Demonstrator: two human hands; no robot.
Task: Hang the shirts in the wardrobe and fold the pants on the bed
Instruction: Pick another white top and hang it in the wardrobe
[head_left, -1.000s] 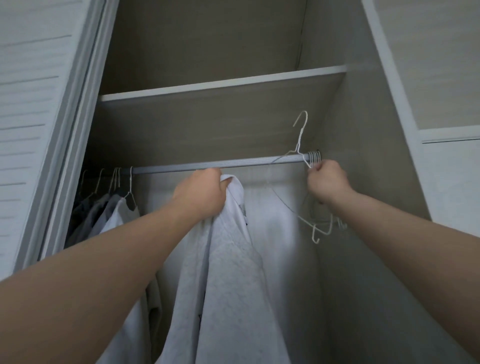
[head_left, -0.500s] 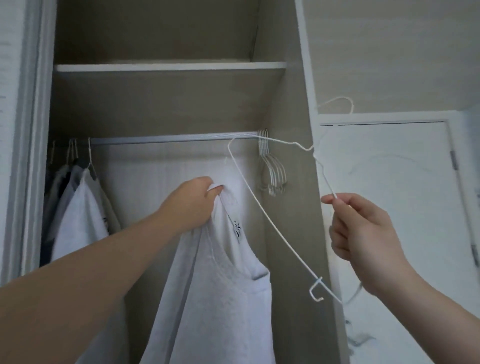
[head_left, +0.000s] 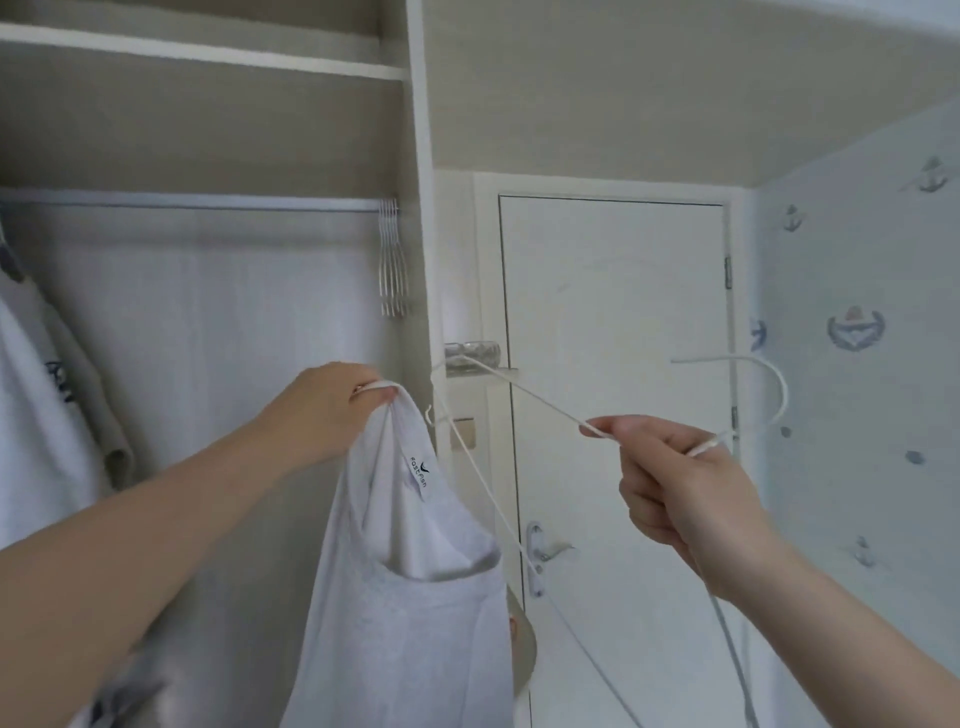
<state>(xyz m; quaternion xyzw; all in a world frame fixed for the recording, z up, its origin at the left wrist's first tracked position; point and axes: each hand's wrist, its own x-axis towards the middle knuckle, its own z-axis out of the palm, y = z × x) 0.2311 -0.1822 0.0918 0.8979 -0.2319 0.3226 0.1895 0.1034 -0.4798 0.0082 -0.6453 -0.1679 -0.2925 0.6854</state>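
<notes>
Your left hand (head_left: 332, 410) pinches the shirt (head_left: 415, 597) by its collar, a little to 9 o'clock of centre; the shirt hangs down toward 6 o'clock. Your right hand (head_left: 675, 483), at 4 o'clock, grips the hanger (head_left: 540, 400), whose end is just beside the collar.

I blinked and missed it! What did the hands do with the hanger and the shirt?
The right hand pulled one white wire hanger off the right end of the rail and drew it out of the wardrobe, in front of the door. The left hand sank a little below the rail. It still grips the white shirt by its collar, and the spare hangers still bunch at the rail's end.
</notes>
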